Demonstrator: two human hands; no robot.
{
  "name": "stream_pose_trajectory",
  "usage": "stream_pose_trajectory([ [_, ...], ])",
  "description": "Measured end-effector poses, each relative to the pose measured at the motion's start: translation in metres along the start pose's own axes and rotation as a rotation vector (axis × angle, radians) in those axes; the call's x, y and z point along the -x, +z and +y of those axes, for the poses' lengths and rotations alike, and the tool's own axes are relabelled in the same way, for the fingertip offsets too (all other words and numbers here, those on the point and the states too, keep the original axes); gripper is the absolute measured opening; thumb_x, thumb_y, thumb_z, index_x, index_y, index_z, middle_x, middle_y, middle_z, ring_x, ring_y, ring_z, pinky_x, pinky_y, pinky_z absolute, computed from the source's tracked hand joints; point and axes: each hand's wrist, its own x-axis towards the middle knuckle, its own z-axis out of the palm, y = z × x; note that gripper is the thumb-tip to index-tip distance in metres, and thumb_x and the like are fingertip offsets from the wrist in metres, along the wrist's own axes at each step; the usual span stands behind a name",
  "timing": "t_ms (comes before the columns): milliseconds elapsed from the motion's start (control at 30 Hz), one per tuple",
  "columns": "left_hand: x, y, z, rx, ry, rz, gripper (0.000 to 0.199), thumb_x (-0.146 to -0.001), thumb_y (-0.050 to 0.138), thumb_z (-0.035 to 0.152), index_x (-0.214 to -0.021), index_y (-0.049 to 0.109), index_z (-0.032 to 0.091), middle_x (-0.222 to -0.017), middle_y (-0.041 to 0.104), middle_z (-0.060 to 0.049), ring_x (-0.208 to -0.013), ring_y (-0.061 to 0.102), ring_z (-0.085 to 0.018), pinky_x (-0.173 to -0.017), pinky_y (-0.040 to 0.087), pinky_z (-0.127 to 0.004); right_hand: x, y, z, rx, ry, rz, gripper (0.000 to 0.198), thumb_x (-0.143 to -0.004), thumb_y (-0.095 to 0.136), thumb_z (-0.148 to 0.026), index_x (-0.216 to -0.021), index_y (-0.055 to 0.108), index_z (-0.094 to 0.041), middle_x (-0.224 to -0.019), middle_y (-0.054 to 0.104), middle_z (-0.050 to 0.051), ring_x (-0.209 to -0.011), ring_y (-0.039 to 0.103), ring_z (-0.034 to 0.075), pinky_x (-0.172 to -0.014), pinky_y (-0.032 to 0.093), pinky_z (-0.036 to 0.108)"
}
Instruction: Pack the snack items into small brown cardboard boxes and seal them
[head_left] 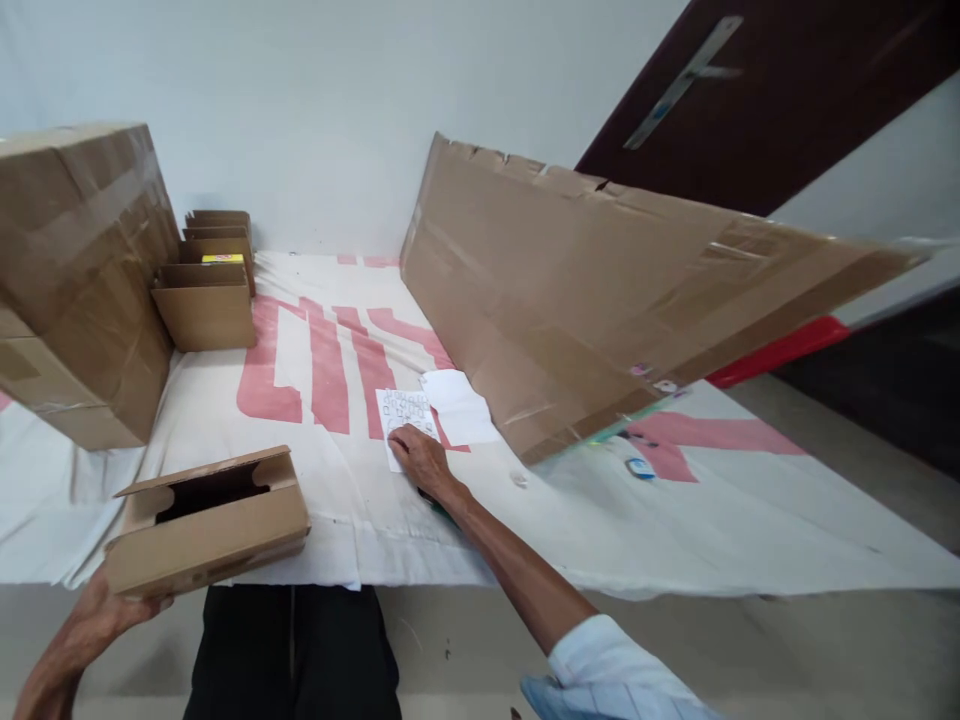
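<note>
At the table's front left edge, a long cardboard box [206, 545] with its top flaps raised is tilted in my left hand [101, 610]. My fingers are wrapped under its near left corner. The inside of the box looks dark. Further right, my right hand [420, 455] rests on a printed sheet [405, 405] of small dark marks, its fingers curled together; whatever is in them is hidden. A blank white paper [457, 408] lies beside that sheet. Something dark green [442, 512] shows partly from under my right wrist.
A large taped carton [75, 290] stands at the left, next to a row of open small boxes [206, 315], one with a yellow item [223, 259]. A big cardboard panel [600, 300] leans across the right. A small blue-and-white object [640, 468] lies on the white cloth [720, 530].
</note>
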Motion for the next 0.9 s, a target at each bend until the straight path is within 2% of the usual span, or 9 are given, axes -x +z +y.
stream_pose_trajectory([
  [67,0.005,-0.001,0.014,0.062,-0.024,-0.046,0.066,-0.067,0.085,0.058,-0.122,0.068,0.026,-0.111,0.08,-0.002,-0.109,0.073,-0.037,-0.098,0.064,-0.055,0.004,0.001,-0.002,-0.002,-0.011,-0.002,0.02,-0.096,0.048,-0.024,-0.088,0.066,-0.022,-0.095,0.071,0.007,-0.09,0.062,0.021,-0.078,0.043,0.03],
  [133,0.009,-0.003,0.027,0.103,-0.004,-0.087,0.081,-0.061,0.089,0.047,-0.133,0.065,0.019,-0.123,0.076,-0.011,-0.119,0.069,-0.04,-0.101,0.062,-0.052,0.009,0.002,-0.004,-0.006,-0.021,-0.008,0.021,-0.096,0.047,-0.023,-0.089,0.067,-0.022,-0.095,0.07,0.009,-0.09,0.061,0.023,-0.079,0.044,0.032],
  [200,0.012,-0.003,0.035,0.165,0.058,-0.133,0.096,-0.061,0.09,0.04,-0.147,0.056,0.017,-0.136,0.07,-0.015,-0.128,0.064,-0.04,-0.105,0.06,-0.048,0.014,0.001,-0.005,-0.011,-0.04,-0.023,0.022,-0.095,0.046,-0.024,-0.09,0.067,-0.022,-0.093,0.068,0.009,-0.088,0.061,0.023,-0.078,0.045,0.033],
  [400,0.028,0.008,0.034,0.265,0.266,-0.121,0.111,-0.07,0.088,0.035,-0.166,0.034,0.028,-0.17,0.036,-0.015,-0.152,0.042,-0.041,-0.117,0.049,-0.051,0.027,-0.009,-0.007,-0.033,-0.081,-0.032,0.025,-0.092,0.048,-0.027,-0.098,0.071,-0.02,-0.093,0.069,0.01,-0.086,0.065,0.025,-0.075,0.049,0.035],
  [533,0.038,0.017,0.035,0.201,0.386,-0.07,0.113,-0.073,0.088,0.03,-0.168,0.028,0.033,-0.172,0.029,-0.013,-0.155,0.038,-0.041,-0.117,0.05,-0.054,0.036,-0.017,-0.019,-0.086,-0.067,0.032,0.028,-0.092,0.048,-0.034,-0.097,0.072,-0.019,-0.098,0.073,0.013,-0.085,0.069,0.025,-0.079,0.055,0.039],
  [600,0.041,0.021,0.037,0.167,0.424,-0.051,0.115,-0.072,0.087,0.026,-0.169,0.026,0.034,-0.172,0.028,-0.013,-0.154,0.037,-0.04,-0.117,0.05,-0.055,0.042,-0.024,-0.04,-0.171,-0.077,0.08,0.031,-0.095,0.048,-0.039,-0.097,0.072,-0.02,-0.097,0.075,0.012,-0.083,0.07,0.025,-0.076,0.057,0.038],
  [700,0.042,0.025,0.042,0.122,0.47,-0.03,0.117,-0.071,0.086,0.022,-0.169,0.025,0.034,-0.171,0.028,-0.013,-0.156,0.034,-0.04,-0.117,0.05,-0.055,0.057,-0.045,-0.09,-0.376,-0.159,0.203,0.031,-0.1,0.054,-0.044,-0.097,0.074,-0.021,-0.094,0.074,0.008,-0.085,0.07,0.023,-0.072,0.058,0.035],
  [800,0.044,0.028,0.052,0.084,0.503,-0.021,0.118,-0.071,0.086,0.021,-0.17,0.023,0.034,-0.17,0.029,-0.014,-0.157,0.031,-0.041,-0.117,0.05,-0.055,0.073,-0.07,-0.147,-0.459,-0.34,0.269,0.024,-0.104,0.058,-0.038,-0.101,0.076,-0.022,-0.099,0.075,0.008,-0.095,0.071,0.023,-0.085,0.06,0.038],
  [900,0.047,0.03,0.064,0.039,0.512,-0.017,0.118,-0.071,0.086,0.021,-0.17,0.022,0.03,-0.169,0.029,-0.017,-0.158,0.03,-0.041,-0.12,0.046,-0.056,0.087,-0.084,-0.182,-0.435,-0.511,0.216,0.022,-0.104,0.061,-0.034,-0.117,0.076,-0.024,-0.114,0.076,0.01,-0.109,0.071,0.026,-0.096,0.06,0.044],
])
